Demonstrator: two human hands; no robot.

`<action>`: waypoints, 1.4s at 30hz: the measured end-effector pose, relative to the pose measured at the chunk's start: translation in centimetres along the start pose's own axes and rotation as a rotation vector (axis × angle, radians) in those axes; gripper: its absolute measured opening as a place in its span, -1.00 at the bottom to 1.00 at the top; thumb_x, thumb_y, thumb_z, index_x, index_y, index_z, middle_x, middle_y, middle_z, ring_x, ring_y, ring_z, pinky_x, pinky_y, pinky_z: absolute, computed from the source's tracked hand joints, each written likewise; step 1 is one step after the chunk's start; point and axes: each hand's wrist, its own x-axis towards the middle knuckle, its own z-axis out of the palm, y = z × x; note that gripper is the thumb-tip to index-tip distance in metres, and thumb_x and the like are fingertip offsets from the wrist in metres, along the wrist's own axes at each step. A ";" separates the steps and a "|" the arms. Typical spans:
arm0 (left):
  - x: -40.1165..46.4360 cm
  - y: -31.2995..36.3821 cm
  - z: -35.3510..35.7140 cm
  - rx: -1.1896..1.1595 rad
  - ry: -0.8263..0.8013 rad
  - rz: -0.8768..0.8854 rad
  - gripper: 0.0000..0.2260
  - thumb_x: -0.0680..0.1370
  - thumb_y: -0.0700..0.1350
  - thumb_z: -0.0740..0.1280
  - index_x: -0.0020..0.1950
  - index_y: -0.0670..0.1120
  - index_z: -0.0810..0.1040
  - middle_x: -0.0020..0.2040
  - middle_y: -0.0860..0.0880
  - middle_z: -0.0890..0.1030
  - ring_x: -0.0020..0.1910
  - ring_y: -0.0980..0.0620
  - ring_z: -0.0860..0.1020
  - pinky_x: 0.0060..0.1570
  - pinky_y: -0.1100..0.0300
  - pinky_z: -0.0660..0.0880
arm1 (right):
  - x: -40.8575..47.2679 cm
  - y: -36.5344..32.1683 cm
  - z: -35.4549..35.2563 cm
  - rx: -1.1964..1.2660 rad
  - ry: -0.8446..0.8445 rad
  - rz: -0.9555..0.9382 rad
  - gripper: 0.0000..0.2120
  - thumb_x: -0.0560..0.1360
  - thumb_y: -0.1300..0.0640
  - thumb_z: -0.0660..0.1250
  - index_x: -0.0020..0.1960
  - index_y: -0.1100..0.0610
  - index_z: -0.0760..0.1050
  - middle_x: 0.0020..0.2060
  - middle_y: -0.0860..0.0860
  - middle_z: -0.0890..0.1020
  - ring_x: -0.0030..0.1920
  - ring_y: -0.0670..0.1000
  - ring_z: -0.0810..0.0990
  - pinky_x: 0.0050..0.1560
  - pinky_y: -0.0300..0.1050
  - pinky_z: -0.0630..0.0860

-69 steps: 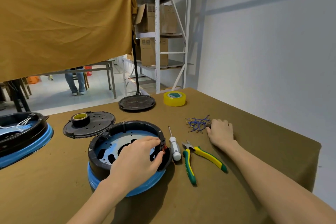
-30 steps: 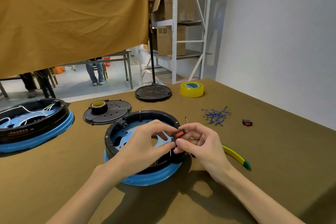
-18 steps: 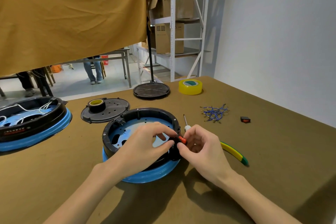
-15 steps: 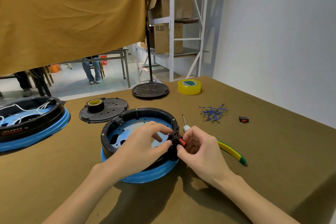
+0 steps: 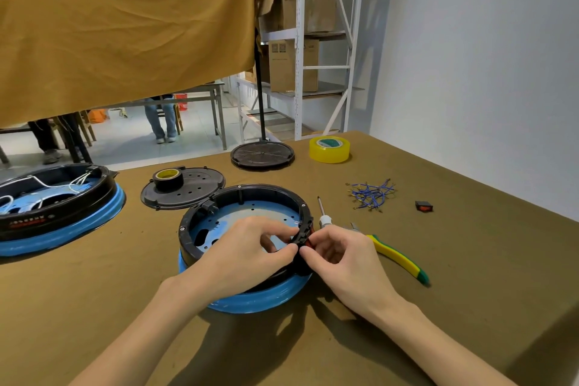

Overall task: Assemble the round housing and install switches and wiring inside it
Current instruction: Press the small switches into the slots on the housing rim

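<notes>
Head view: round housing (image 5: 242, 197) sitting on table (image 5: 470, 260), centre.
Right hand (image 5: 341, 255): fingers pinching red rocker switch (image 5: 306, 242) at rim slot.
Left hand (image 5: 250, 247): fingers gripping housing wall, bracing.
Advice: keeping switch square, pressing evenly.

Both forearms were bare from the lower edge of the view to the wrists, with no sleeve showing on either. The left hand (image 5: 250, 255) wore no glove, ring or watch. The right hand (image 5: 343, 263) was bare as well, its wrist without any band or strap. The fingernails looked short and unpainted.
</notes>
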 end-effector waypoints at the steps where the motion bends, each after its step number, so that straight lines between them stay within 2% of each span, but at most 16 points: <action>1: 0.0 0.0 0.0 -0.004 0.003 -0.003 -0.57 0.48 0.29 0.26 0.30 0.26 0.61 0.02 0.39 0.63 -0.03 0.28 0.62 -0.10 0.28 0.63 | 0.0 0.0 -0.1 0.000 -0.005 -0.001 -0.90 0.52 0.06 0.52 0.03 -0.04 0.66 -0.22 -0.18 0.67 -0.15 -0.12 0.65 -0.23 -0.33 0.54; 5: 0.1 0.1 0.3 0.003 0.009 0.008 -0.62 0.46 0.31 0.21 0.25 0.39 0.57 -0.01 0.47 0.61 0.00 0.32 0.61 -0.13 0.31 0.60 | 0.0 -0.1 -0.2 -0.044 0.001 -0.033 -0.89 0.53 0.06 0.50 0.05 -0.01 0.67 -0.17 -0.19 0.65 -0.08 -0.13 0.63 -0.17 -0.36 0.53; 9: -0.1 0.1 0.2 0.021 0.003 -0.012 -0.49 0.48 0.31 0.21 0.36 0.19 0.61 0.03 0.36 0.61 -0.01 0.27 0.61 -0.08 0.20 0.63 | -0.1 -0.1 -0.2 -0.007 0.024 -0.030 -0.86 0.51 0.06 0.52 0.06 -0.04 0.65 -0.15 -0.19 0.66 -0.06 -0.15 0.65 -0.13 -0.34 0.57; 14: 0.1 0.0 0.4 0.038 -0.002 -0.007 -0.67 0.60 0.10 0.34 0.36 0.15 0.62 0.03 0.33 0.61 -0.04 0.23 0.60 -0.08 0.16 0.63 | -0.1 -0.1 -0.1 0.058 0.038 -0.016 -0.90 0.50 0.13 0.53 0.01 0.02 0.70 -0.18 -0.18 0.69 -0.12 -0.11 0.68 -0.16 -0.29 0.60; 22: 0.3 -0.3 0.6 0.038 0.012 -0.012 -0.70 0.61 0.07 0.36 0.34 0.14 0.62 0.05 0.32 0.60 -0.02 0.22 0.59 -0.06 0.14 0.62 | -0.1 -0.5 -0.1 -0.055 0.068 -0.122 -0.90 0.53 0.19 0.50 0.03 0.10 0.74 -0.17 -0.10 0.67 -0.11 -0.08 0.63 -0.14 -0.32 0.54; 26: 0.5 -0.3 0.6 0.040 0.015 -0.028 -0.69 0.60 0.06 0.37 0.34 0.14 0.63 0.06 0.31 0.59 -0.04 0.22 0.58 -0.09 0.20 0.59 | 0.0 -0.8 0.0 -0.053 0.058 -0.128 -0.90 0.53 0.20 0.49 0.04 0.12 0.74 -0.14 -0.06 0.68 -0.10 -0.08 0.64 -0.12 -0.27 0.57; 29: 0.6 -0.2 0.7 0.045 0.033 -0.038 -0.71 0.61 0.05 0.37 0.33 0.13 0.64 0.06 0.31 0.59 -0.08 0.19 0.60 -0.07 0.12 0.61 | -0.1 -0.8 -0.1 -0.070 0.052 -0.130 -0.88 0.54 0.19 0.49 0.07 0.12 0.74 -0.12 -0.05 0.69 -0.09 -0.09 0.64 -0.09 -0.22 0.61; 33: 0.4 0.3 1.3 0.097 0.099 -0.031 -0.73 0.61 0.07 0.37 0.28 0.13 0.67 0.00 0.29 0.61 -0.10 0.21 0.61 -0.09 0.07 0.63 | -0.5 -0.6 -0.5 -0.080 0.015 -0.138 -0.80 0.54 0.22 0.48 0.16 0.11 0.72 -0.04 -0.07 0.69 0.01 -0.16 0.64 0.00 -0.31 0.60; 37: 0.3 0.6 1.3 0.095 0.129 -0.027 -0.74 0.59 0.06 0.40 0.27 0.11 0.69 -0.05 0.29 0.61 -0.09 0.22 0.60 -0.11 0.11 0.62 | -0.5 -0.4 0.1 -0.044 0.059 -0.130 -0.80 0.53 0.25 0.48 0.15 0.12 0.72 -0.04 -0.04 0.71 0.00 -0.15 0.66 0.02 -0.30 0.61; 42: -0.1 0.7 1.5 0.139 0.168 -0.045 -0.72 0.58 0.10 0.39 0.28 0.16 0.68 0.05 0.32 0.60 -0.01 0.28 0.58 0.00 0.15 0.61 | -0.5 -0.3 1.0 -0.013 0.097 -0.097 -0.82 0.52 0.23 0.50 0.11 0.08 0.73 -0.07 -0.09 0.72 -0.01 -0.21 0.66 -0.02 -0.37 0.59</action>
